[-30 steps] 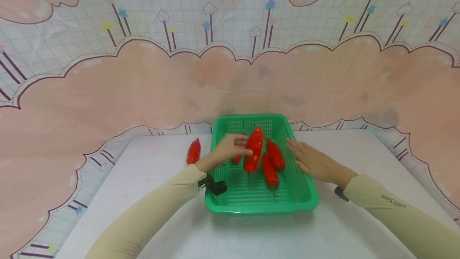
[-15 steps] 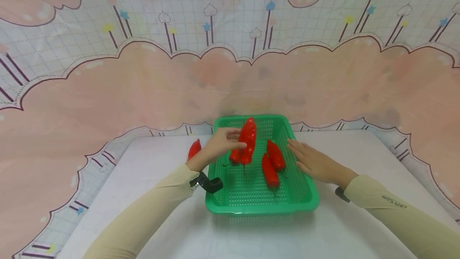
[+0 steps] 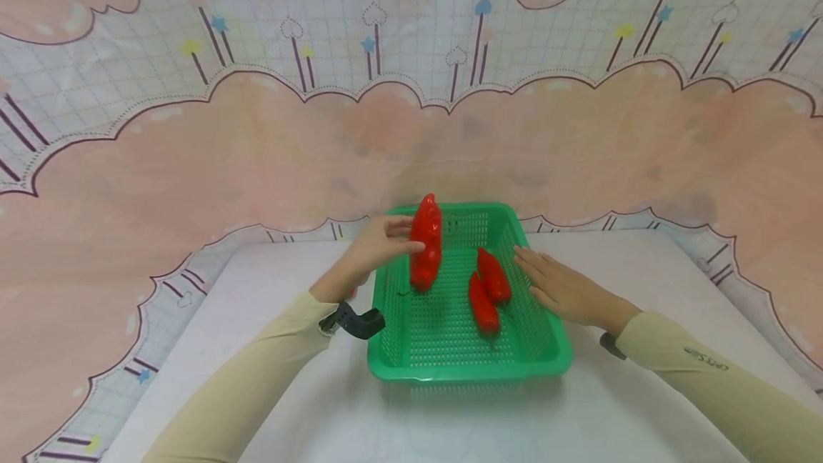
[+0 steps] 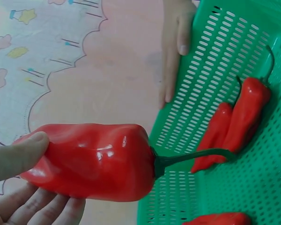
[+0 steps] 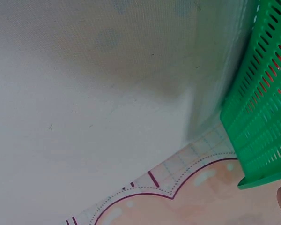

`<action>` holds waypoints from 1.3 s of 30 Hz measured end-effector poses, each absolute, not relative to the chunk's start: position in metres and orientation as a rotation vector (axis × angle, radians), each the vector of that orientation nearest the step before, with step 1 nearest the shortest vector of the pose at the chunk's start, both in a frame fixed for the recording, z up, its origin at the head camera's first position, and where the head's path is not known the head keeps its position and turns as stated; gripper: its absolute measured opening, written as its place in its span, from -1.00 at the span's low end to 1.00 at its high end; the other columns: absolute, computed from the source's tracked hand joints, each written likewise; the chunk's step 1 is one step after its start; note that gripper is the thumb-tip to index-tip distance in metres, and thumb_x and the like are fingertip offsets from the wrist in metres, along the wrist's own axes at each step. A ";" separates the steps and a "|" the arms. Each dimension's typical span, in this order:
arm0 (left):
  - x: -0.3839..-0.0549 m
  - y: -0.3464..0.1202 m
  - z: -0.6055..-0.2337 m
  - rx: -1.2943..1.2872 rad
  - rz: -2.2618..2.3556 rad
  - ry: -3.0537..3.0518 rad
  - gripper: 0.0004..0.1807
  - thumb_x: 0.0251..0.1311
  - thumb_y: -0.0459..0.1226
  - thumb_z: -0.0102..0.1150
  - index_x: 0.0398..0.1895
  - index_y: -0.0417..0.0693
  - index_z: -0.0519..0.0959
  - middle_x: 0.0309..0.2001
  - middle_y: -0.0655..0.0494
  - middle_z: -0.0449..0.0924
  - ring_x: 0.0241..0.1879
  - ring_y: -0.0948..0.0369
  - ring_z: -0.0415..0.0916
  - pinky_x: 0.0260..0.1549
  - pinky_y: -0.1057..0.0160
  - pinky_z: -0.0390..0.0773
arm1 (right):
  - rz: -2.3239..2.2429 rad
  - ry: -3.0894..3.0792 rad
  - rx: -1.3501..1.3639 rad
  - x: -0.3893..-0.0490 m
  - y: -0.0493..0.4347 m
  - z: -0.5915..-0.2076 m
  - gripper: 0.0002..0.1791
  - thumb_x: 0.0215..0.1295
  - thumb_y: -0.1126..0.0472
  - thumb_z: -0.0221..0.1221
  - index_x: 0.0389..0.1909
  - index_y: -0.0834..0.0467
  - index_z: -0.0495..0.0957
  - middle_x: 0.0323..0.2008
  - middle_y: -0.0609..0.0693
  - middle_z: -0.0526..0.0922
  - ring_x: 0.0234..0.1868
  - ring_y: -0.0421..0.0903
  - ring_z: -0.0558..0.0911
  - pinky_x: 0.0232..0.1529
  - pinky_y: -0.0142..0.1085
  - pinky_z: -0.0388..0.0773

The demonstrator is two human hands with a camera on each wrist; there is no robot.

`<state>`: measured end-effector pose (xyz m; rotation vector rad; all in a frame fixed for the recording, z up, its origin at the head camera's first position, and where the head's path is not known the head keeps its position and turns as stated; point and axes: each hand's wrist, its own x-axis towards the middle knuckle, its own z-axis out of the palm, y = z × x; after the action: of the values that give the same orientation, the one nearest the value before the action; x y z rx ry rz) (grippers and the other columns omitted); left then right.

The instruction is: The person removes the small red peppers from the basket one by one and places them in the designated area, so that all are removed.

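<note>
My left hand (image 3: 376, 245) pinches a large red pepper (image 4: 96, 161) between thumb and fingers, above the left back part of a green plastic basket (image 3: 469, 373). In the left wrist view its green stem (image 4: 194, 157) points toward the basket. Two red peppers (image 3: 489, 291) lie side by side in the basket's right half. Another red pepper (image 4: 220, 219) shows at the bottom of the left wrist view; in the head view the held pepper covers most of it. Along the basket's right rim rests my right hand (image 3: 566, 290), its fingers straight and together.
The basket stands on a white table (image 3: 617, 406) in front of a patterned cloth backdrop (image 3: 308, 156). Left of the basket, a further red pepper (image 3: 351, 293) is almost hidden behind my left wrist. The table's surface extends to both sides of the basket.
My left hand has moved left and upward with the pepper, from mid-basket to the left back side. Its wrist now covers the pepper on the table. My right hand stays in place.
</note>
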<state>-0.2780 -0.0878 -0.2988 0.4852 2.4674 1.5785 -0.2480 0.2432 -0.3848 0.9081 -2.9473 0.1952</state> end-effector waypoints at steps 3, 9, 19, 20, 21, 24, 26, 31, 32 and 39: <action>-0.277 -0.093 -0.294 0.449 1.556 2.483 -0.41 0.11 -0.25 0.27 0.25 -0.15 0.39 0.15 -0.13 0.53 0.22 0.01 0.42 0.17 -0.01 0.45 | 0.207 -2.946 0.908 -0.248 0.243 -0.384 -0.36 0.41 0.09 -0.11 0.43 0.25 0.02 0.47 0.13 0.03 0.47 0.14 0.07 0.44 0.04 0.04; -0.274 -0.106 -0.287 0.382 1.556 2.467 -0.36 0.14 -0.21 0.23 0.31 -0.10 0.31 0.25 -0.10 0.43 0.29 -0.03 0.31 0.21 -0.08 0.40 | 0.216 -2.941 0.911 -0.247 0.243 -0.382 -0.36 0.40 0.09 -0.10 0.42 0.26 0.04 0.46 0.14 0.05 0.46 0.14 0.08 0.43 0.05 0.06; -0.273 -0.130 -0.283 0.318 1.488 2.544 -0.26 0.12 -0.13 0.23 0.37 -0.09 0.22 0.31 -0.11 0.34 0.29 -0.09 0.30 0.18 -0.17 0.39 | 0.200 -2.958 0.906 -0.248 0.242 -0.381 -0.35 0.41 0.08 -0.10 0.43 0.24 0.03 0.47 0.11 0.03 0.47 0.11 0.05 0.44 0.04 0.02; -0.272 -0.132 -0.283 0.310 1.487 2.549 -0.26 0.13 -0.13 0.22 0.37 -0.09 0.21 0.31 -0.12 0.34 0.29 -0.10 0.30 0.18 -0.18 0.39 | 0.202 -2.958 0.906 -0.248 0.242 -0.380 -0.35 0.41 0.08 -0.10 0.43 0.24 0.03 0.47 0.11 0.03 0.47 0.12 0.05 0.44 0.04 0.02; -0.272 -0.135 -0.283 0.304 1.488 2.554 -0.26 0.12 -0.13 0.22 0.37 -0.10 0.21 0.30 -0.12 0.35 0.29 -0.10 0.30 0.17 -0.18 0.39 | 0.205 -2.958 0.907 -0.248 0.242 -0.381 -0.35 0.40 0.09 -0.10 0.43 0.24 0.03 0.47 0.12 0.03 0.47 0.12 0.05 0.44 0.04 0.02; -0.270 -0.143 -0.283 0.313 1.496 2.558 -0.26 0.13 -0.15 0.22 0.37 -0.13 0.21 0.30 -0.15 0.34 0.28 -0.12 0.30 0.17 -0.20 0.38 | 0.209 -2.959 0.907 -0.248 0.242 -0.381 -0.35 0.40 0.09 -0.09 0.43 0.24 0.03 0.47 0.12 0.03 0.47 0.12 0.05 0.44 0.05 0.02; -0.269 -0.148 -0.283 0.311 1.501 2.559 -0.26 0.14 -0.16 0.21 0.38 -0.14 0.20 0.30 -0.17 0.33 0.28 -0.14 0.29 0.18 -0.23 0.35 | 0.208 -2.961 0.904 -0.248 0.242 -0.381 -0.35 0.40 0.09 -0.09 0.43 0.24 0.03 0.47 0.12 0.04 0.47 0.13 0.05 0.44 0.04 0.01; -0.266 -0.160 -0.284 0.281 1.485 2.583 -0.26 0.15 -0.16 0.19 0.38 -0.16 0.18 0.32 -0.20 0.30 0.30 -0.17 0.23 0.18 -0.26 0.34 | 0.210 -2.964 0.902 -0.247 0.242 -0.381 -0.36 0.40 0.10 -0.10 0.43 0.24 0.03 0.47 0.12 0.03 0.47 0.12 0.05 0.45 0.04 0.01; -0.266 -0.162 -0.284 0.278 1.481 2.590 -0.26 0.16 -0.17 0.18 0.38 -0.17 0.18 0.32 -0.21 0.30 0.29 -0.17 0.23 0.18 -0.25 0.34 | 0.211 -2.964 0.902 -0.247 0.242 -0.381 -0.35 0.40 0.10 -0.10 0.43 0.24 0.03 0.47 0.12 0.03 0.47 0.12 0.05 0.45 0.04 0.01; -0.265 -0.177 -0.285 0.234 1.447 2.632 -0.24 0.17 -0.15 0.19 0.40 -0.17 0.14 0.34 -0.21 0.26 0.30 -0.17 0.20 0.18 -0.22 0.36 | 0.221 -2.968 0.900 -0.246 0.241 -0.380 -0.36 0.40 0.10 -0.10 0.43 0.24 0.03 0.47 0.12 0.03 0.47 0.13 0.05 0.45 0.03 0.02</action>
<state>-0.2646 -0.1766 -0.2845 0.2342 2.6315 1.4468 -0.2456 0.2409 -0.3799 0.8999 -2.9677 0.2208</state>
